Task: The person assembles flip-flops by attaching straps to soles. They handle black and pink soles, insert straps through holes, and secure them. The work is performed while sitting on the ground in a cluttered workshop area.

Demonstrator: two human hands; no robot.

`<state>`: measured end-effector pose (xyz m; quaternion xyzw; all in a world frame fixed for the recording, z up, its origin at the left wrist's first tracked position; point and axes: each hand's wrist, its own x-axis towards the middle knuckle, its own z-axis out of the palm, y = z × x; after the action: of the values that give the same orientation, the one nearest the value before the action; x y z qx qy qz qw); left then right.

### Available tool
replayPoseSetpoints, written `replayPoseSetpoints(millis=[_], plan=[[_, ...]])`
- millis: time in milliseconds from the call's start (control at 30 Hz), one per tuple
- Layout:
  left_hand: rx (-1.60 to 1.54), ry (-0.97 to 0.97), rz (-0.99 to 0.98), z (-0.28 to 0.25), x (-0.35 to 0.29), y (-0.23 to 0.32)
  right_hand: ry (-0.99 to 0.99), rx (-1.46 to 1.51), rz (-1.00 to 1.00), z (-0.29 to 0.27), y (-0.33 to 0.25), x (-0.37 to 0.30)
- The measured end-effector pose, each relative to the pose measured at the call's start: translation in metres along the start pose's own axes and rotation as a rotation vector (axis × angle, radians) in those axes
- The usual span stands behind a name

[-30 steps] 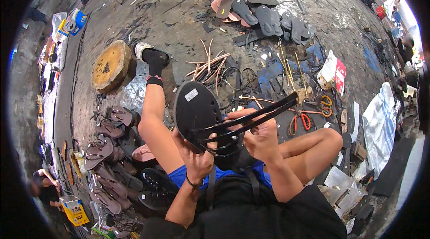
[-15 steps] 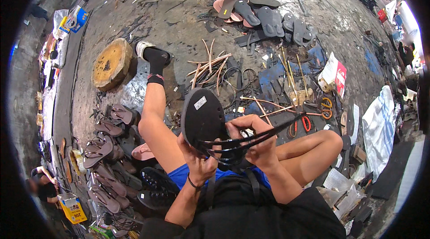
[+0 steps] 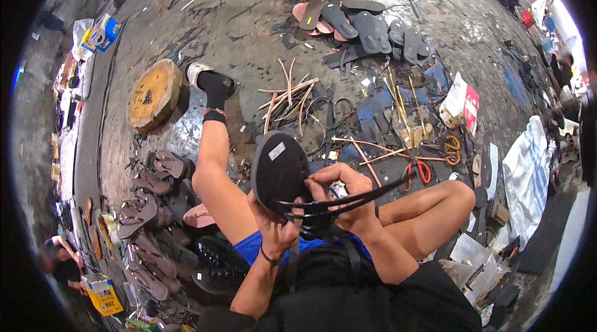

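Note:
A black sandal sole (image 3: 273, 173) with a small white sticker is tilted up above my lap. My left hand (image 3: 277, 229) is closed round its lower end, the fingers partly hidden behind the sole. Glossy black straps (image 3: 373, 196) run from the sole's lower part out to the right. My right hand (image 3: 353, 204) is closed on these straps, with its thumb and forefinger close to the sole's right edge. Just beyond my right hand lie orange-handled scissors (image 3: 424, 172) on the floor.
Brown sandals (image 3: 138, 214) crowd the floor at the left, near a round wooden block (image 3: 155, 95). Pale and dark strips (image 3: 289, 92) lie ahead. Grey soles (image 3: 373, 32) are piled farther off. A white sack (image 3: 523, 170) lies at the right. Other people sit at the edges.
The sole has dropped slightly and tilted. My right hand has shifted a little left, and the free ends of the straps have come down and left.

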<state>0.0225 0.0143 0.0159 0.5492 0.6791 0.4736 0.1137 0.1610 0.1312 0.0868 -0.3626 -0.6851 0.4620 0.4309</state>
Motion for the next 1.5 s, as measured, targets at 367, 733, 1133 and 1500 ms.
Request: replayPoseSetpoints(millis=[367,733,1133,1500], plan=[[0.273,-0.085,0.139,-0.005,0.000,0.010,0.036,0.129,0.111,-0.003,-0.004,-0.008],[-0.131,-0.114,-0.037,-0.012,0.011,0.017,-0.222,0.105,0.142,-0.014,0.017,0.002],[-0.174,-0.108,-0.224,-0.014,0.015,-0.004,-0.038,0.469,0.342,-0.015,0.025,-0.004],[-0.294,-0.095,-0.256,-0.009,-0.010,0.000,0.054,0.078,0.051,-0.024,-0.006,-0.002]])
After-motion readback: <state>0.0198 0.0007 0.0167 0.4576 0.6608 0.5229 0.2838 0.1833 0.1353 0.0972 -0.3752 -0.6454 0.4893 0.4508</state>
